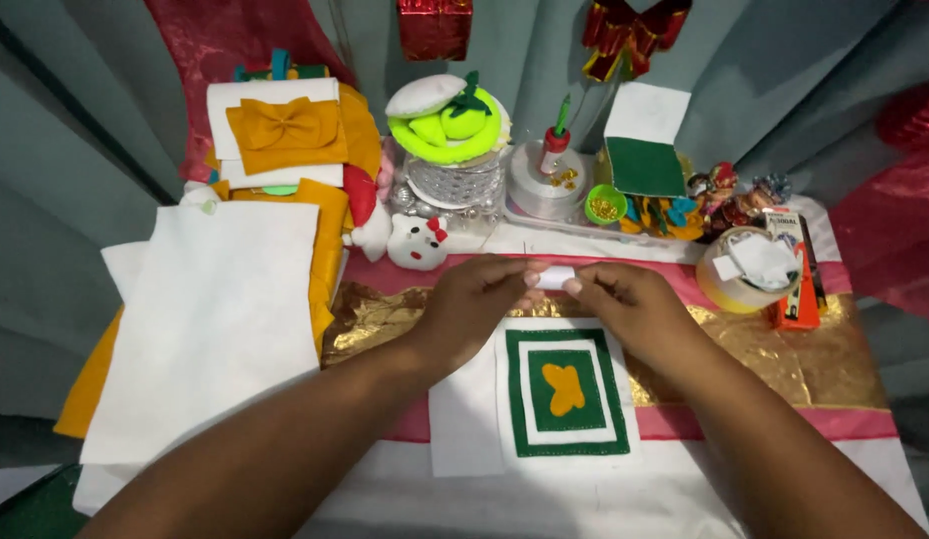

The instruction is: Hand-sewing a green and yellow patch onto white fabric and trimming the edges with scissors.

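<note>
Green-and-white felt square (567, 392) with the orange butterfly looks done (borders all on), lying just below the small white strip (554, 277) that left hand (474, 304) and right hand (632, 304) pinch between them, not yet attached.

My left hand (476, 299) and right hand (624, 299) meet just above the green-and-white felt square with an orange butterfly (566, 391), pinching a small white strip (554, 277). Open room lies toward me, over the white cloth edge (544, 499). Ahead, the way is crowded: a small white cat-face toy (417, 243), a clear tray of trimmings (559, 215), a roll of tape (749, 271) just right. Left, a large white felt sheet (210, 329) lies flat, easy to pass over.
</note>
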